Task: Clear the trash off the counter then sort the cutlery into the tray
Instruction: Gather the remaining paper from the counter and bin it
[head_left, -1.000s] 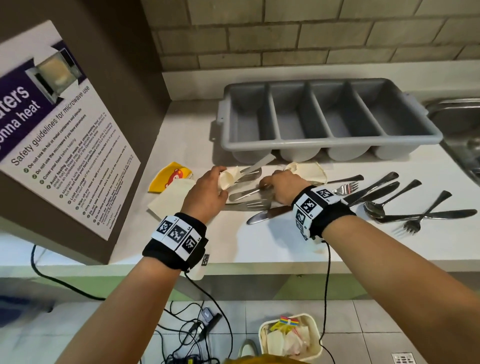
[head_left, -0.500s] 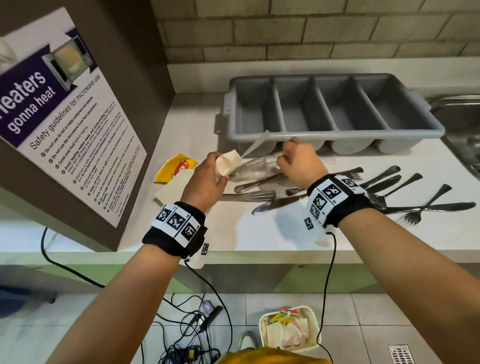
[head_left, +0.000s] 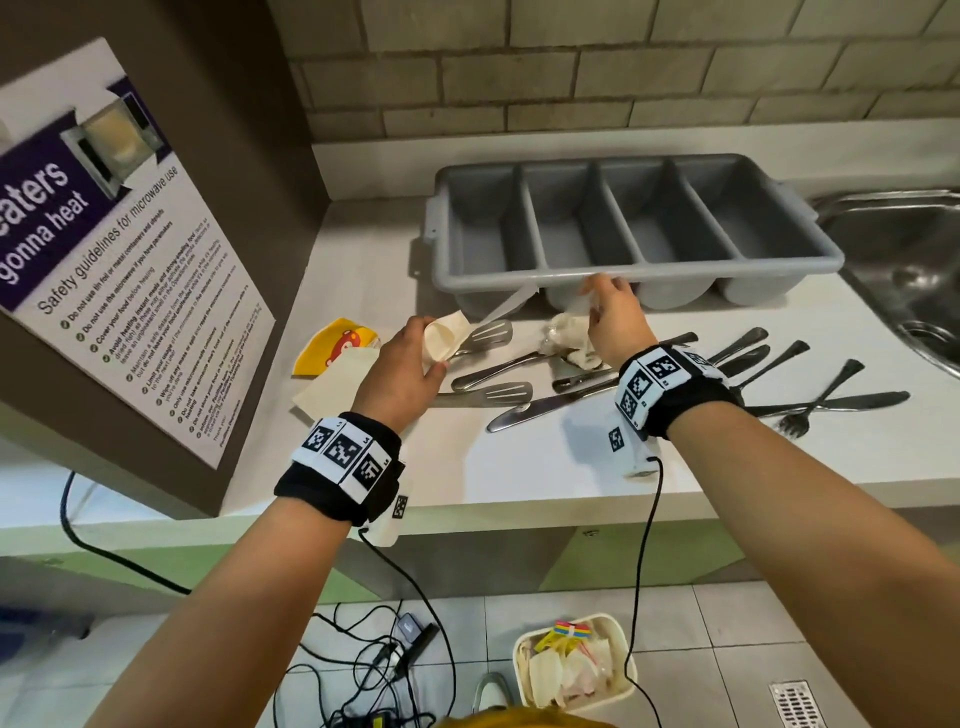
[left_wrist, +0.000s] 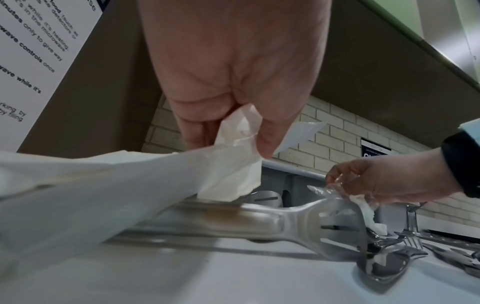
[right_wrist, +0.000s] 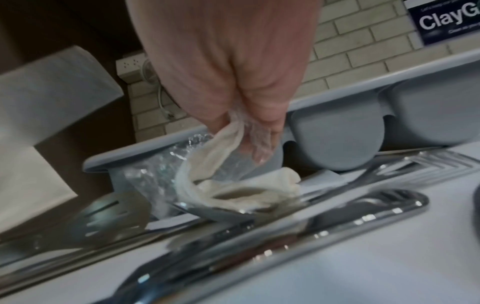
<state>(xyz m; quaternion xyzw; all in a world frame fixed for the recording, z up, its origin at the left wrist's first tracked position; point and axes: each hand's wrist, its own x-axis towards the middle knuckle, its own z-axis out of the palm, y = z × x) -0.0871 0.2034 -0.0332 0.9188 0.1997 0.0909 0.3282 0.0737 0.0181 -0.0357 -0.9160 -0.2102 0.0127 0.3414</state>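
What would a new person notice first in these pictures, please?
Two hands work over a white counter: the left hand grips a crumpled napkin, and the right hand pinches a clear wrapper with tissue just in front of the empty grey cutlery tray. Forks, knives and spoons lie scattered on the counter, mostly right of the hands.

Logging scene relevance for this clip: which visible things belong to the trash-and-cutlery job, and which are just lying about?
Job:
left hand gripping napkin
right hand pinching plastic wrap
yellow wrapper
cutlery
grey tray
bin

Lying about:
microwave poster
sink
floor cables
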